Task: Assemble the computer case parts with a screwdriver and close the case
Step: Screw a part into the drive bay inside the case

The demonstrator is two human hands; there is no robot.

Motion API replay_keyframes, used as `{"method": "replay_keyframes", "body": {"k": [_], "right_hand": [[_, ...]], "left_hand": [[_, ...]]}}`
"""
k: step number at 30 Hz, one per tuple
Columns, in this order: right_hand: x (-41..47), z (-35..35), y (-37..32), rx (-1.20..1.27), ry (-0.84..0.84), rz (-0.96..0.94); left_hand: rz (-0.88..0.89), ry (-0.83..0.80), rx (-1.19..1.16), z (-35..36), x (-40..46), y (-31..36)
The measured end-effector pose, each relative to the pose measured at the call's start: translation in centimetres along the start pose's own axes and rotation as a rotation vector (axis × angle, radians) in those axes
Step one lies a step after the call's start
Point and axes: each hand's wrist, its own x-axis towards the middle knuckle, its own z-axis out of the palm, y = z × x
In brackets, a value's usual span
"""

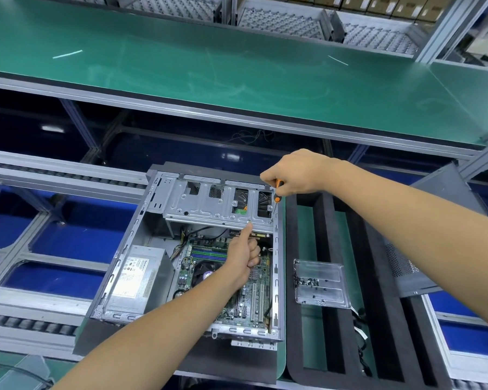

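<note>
green shelf (pixel 209 66) above; perforated trays (pixel 279 22) behind; roller conveyor (pixel 54 173) left

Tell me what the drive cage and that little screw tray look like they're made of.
Drive cage: apparently bare sheet steel, matte grey, with stamped slots and folded edges. Screw tray: likely clear moulded plastic; its base shows through and its rims glint.

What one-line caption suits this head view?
Right hand drives a screwdriver into the open computer case while the left thumb steadies the drive cage.
</note>
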Motion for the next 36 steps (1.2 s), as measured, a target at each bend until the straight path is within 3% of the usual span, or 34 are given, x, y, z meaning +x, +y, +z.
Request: {"method": "replay_keyframes", "body": {"k": [36], "right_hand": [[0.5, 0.4, -0.1, -0.001, 0.000, 0.003]], "left_hand": [[0.006, -0.027, 0.013, -0.5, 0.7, -0.4]]}}
